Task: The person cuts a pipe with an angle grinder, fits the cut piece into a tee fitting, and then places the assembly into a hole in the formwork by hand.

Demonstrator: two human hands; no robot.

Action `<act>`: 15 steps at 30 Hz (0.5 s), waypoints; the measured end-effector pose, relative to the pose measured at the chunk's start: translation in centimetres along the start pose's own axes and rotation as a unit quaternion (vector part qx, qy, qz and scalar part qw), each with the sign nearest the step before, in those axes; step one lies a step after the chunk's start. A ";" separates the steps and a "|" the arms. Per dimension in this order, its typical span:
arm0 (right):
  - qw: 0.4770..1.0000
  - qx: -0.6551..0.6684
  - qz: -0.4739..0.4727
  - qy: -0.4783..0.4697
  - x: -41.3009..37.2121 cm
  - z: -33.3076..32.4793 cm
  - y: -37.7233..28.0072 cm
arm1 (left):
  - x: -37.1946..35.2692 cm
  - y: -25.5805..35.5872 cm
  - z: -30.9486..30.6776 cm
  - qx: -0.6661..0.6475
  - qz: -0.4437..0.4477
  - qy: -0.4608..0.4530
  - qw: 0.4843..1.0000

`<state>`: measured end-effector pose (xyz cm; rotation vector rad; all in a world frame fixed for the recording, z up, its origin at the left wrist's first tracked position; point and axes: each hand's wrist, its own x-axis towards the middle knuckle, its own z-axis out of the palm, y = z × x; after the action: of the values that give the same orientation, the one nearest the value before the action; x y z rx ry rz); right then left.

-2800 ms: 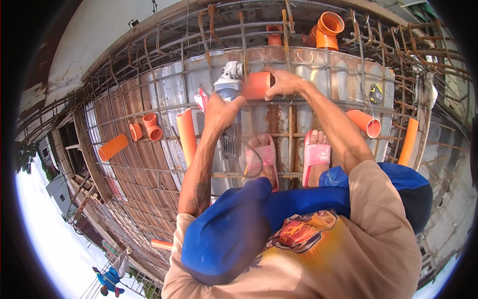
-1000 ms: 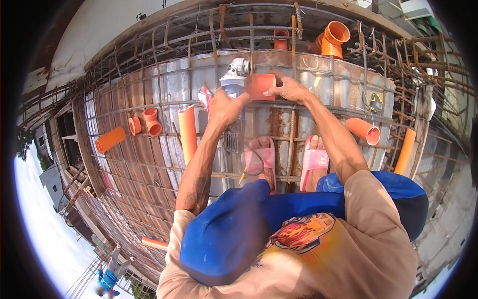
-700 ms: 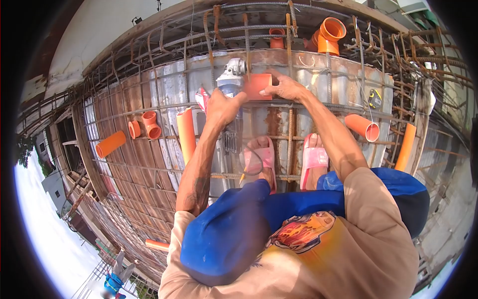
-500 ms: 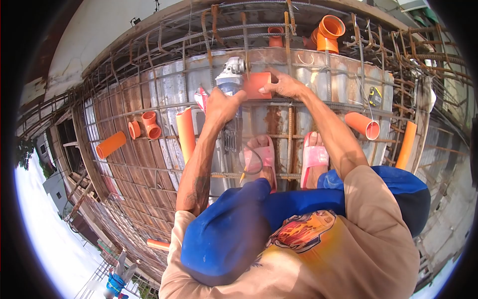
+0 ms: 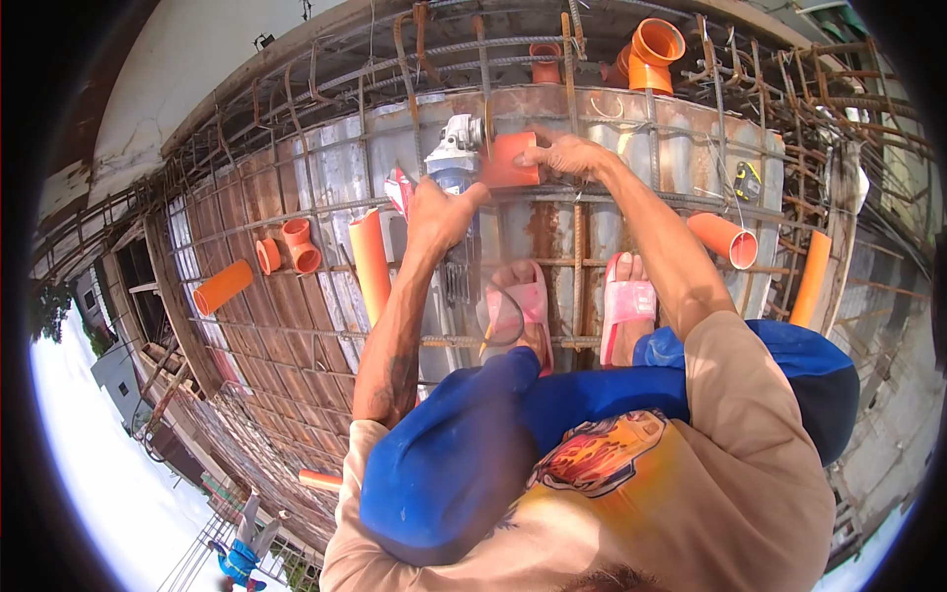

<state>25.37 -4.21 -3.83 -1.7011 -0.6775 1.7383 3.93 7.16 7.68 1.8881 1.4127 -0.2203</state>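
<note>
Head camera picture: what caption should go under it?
On a rebar mesh, the left hand holds an angle grinder to a short orange pipe piece gripped by the right hand.

short orange pipe piece (image 5: 513,160) lies sideways against grey angle grinder (image 5: 455,158).

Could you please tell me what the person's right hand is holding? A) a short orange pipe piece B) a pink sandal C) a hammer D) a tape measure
A: the right hand grips the short orange pipe piece beside the angle grinder in the left hand.
</note>
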 end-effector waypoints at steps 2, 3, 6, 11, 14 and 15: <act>1.000 -0.005 -0.002 0.017 0.3 0.0 0.1 | -0.1 -0.3 0.2 0.009 0.003 0.017 1.000; 0.999 -0.006 -0.007 0.031 0.2 0.2 0.0 | -0.3 -0.3 0.3 0.011 0.004 0.026 1.000; 0.999 0.000 -0.014 0.043 -0.1 0.2 -0.2 | -0.8 -0.5 0.4 0.011 -0.012 0.018 1.000; 1.000 0.017 0.016 0.014 -0.7 -0.1 -1.7 | -3.2 0.9 -1.2 -0.035 -0.038 -0.054 0.997; 0.998 0.054 0.009 0.011 0.9 -0.2 0.3 | -3.7 -0.6 -1.2 -0.049 -0.046 -0.024 0.997; 0.999 0.052 -0.007 0.006 1.5 -0.2 0.8 | -3.8 -0.8 -1.4 -0.043 -0.059 -0.009 0.997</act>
<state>25.53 -3.69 -5.46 -1.6313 -0.5820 1.7216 1.37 5.27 10.36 1.7322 1.4991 -0.2293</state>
